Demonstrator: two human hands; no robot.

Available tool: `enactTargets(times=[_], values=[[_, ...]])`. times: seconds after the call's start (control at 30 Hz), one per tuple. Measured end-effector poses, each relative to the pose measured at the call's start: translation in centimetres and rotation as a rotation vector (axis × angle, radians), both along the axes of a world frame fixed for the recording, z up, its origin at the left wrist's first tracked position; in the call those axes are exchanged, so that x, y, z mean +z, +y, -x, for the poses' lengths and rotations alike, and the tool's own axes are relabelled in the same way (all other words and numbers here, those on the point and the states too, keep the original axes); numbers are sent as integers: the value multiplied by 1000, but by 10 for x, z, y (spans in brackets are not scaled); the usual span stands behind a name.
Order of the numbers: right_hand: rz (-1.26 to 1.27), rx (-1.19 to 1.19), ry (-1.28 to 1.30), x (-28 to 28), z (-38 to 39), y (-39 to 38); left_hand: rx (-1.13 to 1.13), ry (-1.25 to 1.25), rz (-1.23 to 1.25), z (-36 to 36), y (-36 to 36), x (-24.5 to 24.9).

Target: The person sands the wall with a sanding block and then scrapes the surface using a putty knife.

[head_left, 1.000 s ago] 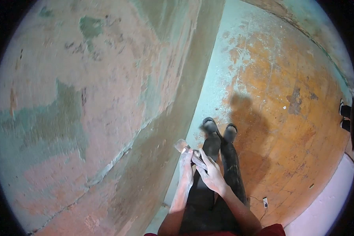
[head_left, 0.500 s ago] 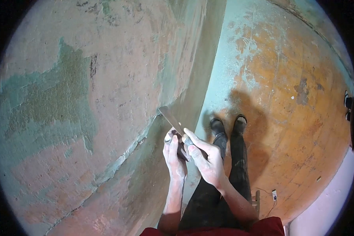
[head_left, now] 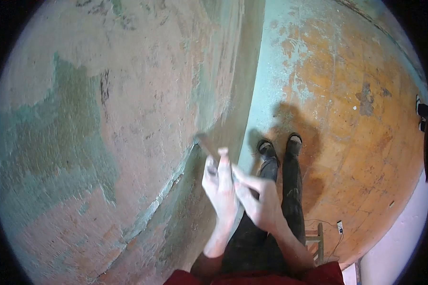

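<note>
A scraper (head_left: 206, 146) with a flat, narrow metal blade reaches up and left from my hands, its tip at the upper end of the ragged edge of peeling paint (head_left: 165, 191) on the wall. My left hand (head_left: 219, 187) is closed around the tool near the blade, with one whitened finger pointing up. Just right of it, my right hand (head_left: 261, 202) is closed at the handle end, which its fingers mostly hide. Both hands are dusted white and somewhat blurred.
The wall (head_left: 142, 104) fills the left side, with patches of bared green. To the right lies the worn orange floor (head_left: 352, 156), where my feet (head_left: 280, 145) stand. A wooden stool (head_left: 315, 237) and a power socket with a cord (head_left: 340, 227) are behind. Dark-and-white footwear (head_left: 422, 111) shows far right.
My left hand has shifted right and up along the scraper, one finger now raised. My right hand has moved slightly right and down. The view has shifted a little.
</note>
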State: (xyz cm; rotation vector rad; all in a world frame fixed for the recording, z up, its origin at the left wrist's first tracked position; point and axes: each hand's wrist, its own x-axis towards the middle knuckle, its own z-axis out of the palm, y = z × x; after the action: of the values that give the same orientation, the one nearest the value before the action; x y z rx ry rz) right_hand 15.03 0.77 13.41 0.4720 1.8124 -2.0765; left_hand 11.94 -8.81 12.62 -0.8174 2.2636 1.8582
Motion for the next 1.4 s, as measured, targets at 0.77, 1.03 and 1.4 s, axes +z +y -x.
enactTargets(times=[0.77, 1.03, 1.4], values=[[138, -17, -27, -16, 2, 5, -14, 69, 33, 6, 3, -17], [140, -57, 34, -16, 1, 4, -43, 76, 67, 5, -2, -27], [84, -41, 81, -19, -3, -3, 5, 79, -20, 5, -5, -22]])
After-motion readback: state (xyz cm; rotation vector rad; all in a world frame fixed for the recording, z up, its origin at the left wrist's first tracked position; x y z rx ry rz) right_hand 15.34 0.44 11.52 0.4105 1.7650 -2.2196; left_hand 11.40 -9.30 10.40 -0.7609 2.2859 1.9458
